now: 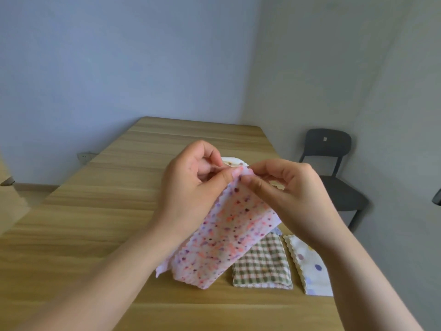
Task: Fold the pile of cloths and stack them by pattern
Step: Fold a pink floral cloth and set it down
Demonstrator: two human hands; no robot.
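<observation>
1. Two hands meet above the middle of the desk (114,192), and both grip the same speckled cloth (226,237) at its top edge.
2. The left hand (191,180) pinches that edge between thumb and curled fingers, at the left of the top corner.
3. The right hand (293,187) pinches the edge just beside it, thumb on the near side, with the fingertips of the two hands almost touching.
4. The speckled cloth is white with pink, orange and purple flecks and a wavy edge. It hangs slanting down toward the camera, and its lower end is at the desk.
5. A folded green-and-white checked cloth (262,266) lies flat on the desk, with its left part hidden behind the hanging cloth.
6. Just right of it lies a white cloth with purple dots (310,268), partly under the right forearm.
7. Behind the hands, part of a pale cloth with brown spots (232,161) shows on the desk.
8. A dark chair (334,177) stands by the wall at the right, and a wall socket (84,156) sits low at the left.
</observation>
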